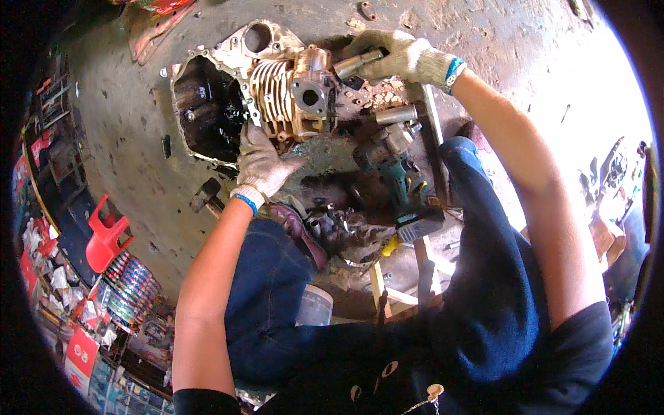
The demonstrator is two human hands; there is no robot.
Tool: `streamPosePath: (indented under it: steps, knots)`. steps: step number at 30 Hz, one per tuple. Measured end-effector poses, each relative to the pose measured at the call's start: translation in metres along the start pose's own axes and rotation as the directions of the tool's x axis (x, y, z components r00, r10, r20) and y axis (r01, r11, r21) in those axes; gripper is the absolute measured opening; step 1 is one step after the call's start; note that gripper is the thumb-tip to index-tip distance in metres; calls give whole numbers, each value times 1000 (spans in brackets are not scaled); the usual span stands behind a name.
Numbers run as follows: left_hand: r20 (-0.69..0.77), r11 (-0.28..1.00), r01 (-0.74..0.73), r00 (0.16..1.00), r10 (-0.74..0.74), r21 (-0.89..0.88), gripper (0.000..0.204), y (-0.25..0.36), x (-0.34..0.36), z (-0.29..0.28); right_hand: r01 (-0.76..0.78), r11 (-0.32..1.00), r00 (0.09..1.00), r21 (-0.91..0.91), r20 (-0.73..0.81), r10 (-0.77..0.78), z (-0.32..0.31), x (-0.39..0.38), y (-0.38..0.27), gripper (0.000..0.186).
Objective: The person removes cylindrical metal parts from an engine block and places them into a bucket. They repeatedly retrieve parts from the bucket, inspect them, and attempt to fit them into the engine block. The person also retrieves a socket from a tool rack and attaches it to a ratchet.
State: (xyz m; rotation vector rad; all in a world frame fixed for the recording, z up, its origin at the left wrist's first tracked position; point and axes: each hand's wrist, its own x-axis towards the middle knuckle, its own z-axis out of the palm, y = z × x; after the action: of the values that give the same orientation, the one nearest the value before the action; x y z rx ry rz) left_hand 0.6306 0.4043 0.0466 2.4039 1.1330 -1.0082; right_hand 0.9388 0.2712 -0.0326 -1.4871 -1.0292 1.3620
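Observation:
A greasy engine block (270, 97) with cooling fins and an open, oil-blackened crankcase lies on the floor ahead of me. My left hand (264, 160), in a pale work glove, rests its fingers on the block's near edge with the thumb spread to the right. Gloved as well, my right hand (398, 57) is closed around a shiny cylindrical metal socket (357, 63), whose end points at the cylinder head (312, 93). The curled fingertips are partly hidden. Between my knees and the block lies a teal cordless impact wrench (401, 173) with another socket (396, 115) at its nose.
A hammer (205, 195) lies left of my left wrist. Greasy parts (339, 232) and a yellow-handled tool (391, 246) sit close to my legs. Farther left are a red plastic chair (106, 235) and a stack of coloured containers (130, 290). Bright light washes out the right side.

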Motion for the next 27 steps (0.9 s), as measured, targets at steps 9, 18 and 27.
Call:
streamPosePath:
  steps: [9,18,27]
  knots:
    - [-33,998,3,999,-5,-58,130,-3,0,1,-40,983,994,181,-95,58,11,-8,19,42]
    - [-151,997,-51,987,59,60,120,-13,3,13,-221,975,974,-22,-54,219,0,-7,-14,44]
    - [8,997,62,998,-61,-35,132,-14,6,11,-259,921,960,291,-24,278,10,-8,-18,43]
